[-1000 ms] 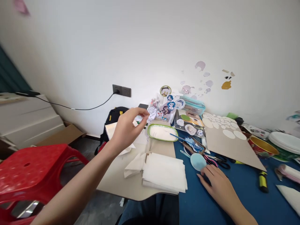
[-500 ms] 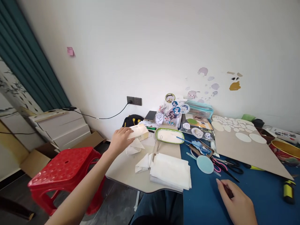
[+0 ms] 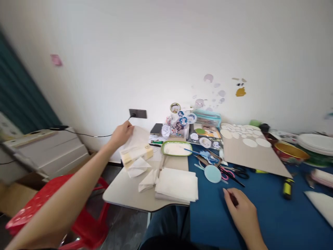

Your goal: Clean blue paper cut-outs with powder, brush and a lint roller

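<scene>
My left hand [image 3: 122, 134] is raised above the left side of the table, its fingers closed on a thin white tissue [image 3: 142, 136]. The tissue hangs down behind a pale yellow tissue pack [image 3: 139, 154]. On the blue mat, my right hand [image 3: 240, 206] rests with its fingers curled towards the thumb; the inside of the curl is dark, and I cannot see whether anything is in it. A round light-blue piece with a handle [image 3: 212, 173] lies just beyond it. Left of that is a stack of white tissues [image 3: 177, 184], with folded tissues [image 3: 149, 180] beside it.
Behind the stack is a green-rimmed dish [image 3: 177, 148] of white material. Scissors [image 3: 241, 172], a grey board with paper cutouts [image 3: 249, 158] and a yellow-black cutter [image 3: 287, 188] lie to the right. A red stool [image 3: 91, 222] stands left of the table.
My left hand has risen from the tissue pack and moved up, drawing a tissue out. The view has turned to the right. My right hand stays curled on the blue mat.
</scene>
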Demonstrator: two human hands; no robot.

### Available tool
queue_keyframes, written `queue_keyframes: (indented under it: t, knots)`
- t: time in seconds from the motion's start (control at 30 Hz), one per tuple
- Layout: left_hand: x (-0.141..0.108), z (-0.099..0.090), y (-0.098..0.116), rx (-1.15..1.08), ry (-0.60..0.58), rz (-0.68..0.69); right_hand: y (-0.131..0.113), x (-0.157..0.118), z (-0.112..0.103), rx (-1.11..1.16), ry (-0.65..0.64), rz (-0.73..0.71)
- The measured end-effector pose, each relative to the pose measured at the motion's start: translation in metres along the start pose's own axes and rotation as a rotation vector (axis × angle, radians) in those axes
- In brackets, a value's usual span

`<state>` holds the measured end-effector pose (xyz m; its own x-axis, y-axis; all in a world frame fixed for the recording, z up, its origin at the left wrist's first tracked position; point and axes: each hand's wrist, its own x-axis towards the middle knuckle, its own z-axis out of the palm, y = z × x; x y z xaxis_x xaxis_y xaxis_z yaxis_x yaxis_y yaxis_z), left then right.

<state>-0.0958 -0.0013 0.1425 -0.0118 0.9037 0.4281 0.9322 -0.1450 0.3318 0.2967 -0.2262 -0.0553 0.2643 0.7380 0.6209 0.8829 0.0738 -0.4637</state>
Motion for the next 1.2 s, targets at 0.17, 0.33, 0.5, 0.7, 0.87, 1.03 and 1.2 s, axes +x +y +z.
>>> queue_keyframes:
  t: [0.17, 0.33, 0.5, 0.7, 0.87, 1.03, 1.2]
  knots:
    - [0.001, -0.029, 0.02, -0.056, 0.117, 0.015, -0.005, 0.002, 0.0, 0.031, -0.07, 0.031]
    - [-0.011, -0.061, 0.05, -0.111, 0.222, 0.046, -0.004, 0.003, -0.001, 0.065, -0.097, 0.077]
    - [-0.058, -0.087, 0.084, -0.298, 0.039, 0.244, -0.018, 0.004, -0.008, 0.183, -0.119, 0.234]
    - [-0.118, -0.107, 0.112, -0.966, -0.504, 0.205, -0.092, 0.015, -0.03, 0.712, -0.267, 0.278]
    - [-0.128, -0.112, 0.112, -1.155, -0.757, 0.041, -0.15, 0.041, -0.055, 1.153, -0.412, 0.178]
    - [-0.131, -0.111, 0.104, -1.183, -0.738, -0.045, -0.176, 0.047, -0.069, 1.349, -0.66, 0.216]
    - [-0.135, -0.09, 0.095, -1.266, -0.676, -0.054, -0.189, 0.039, -0.061, 1.238, -0.627, 0.355]
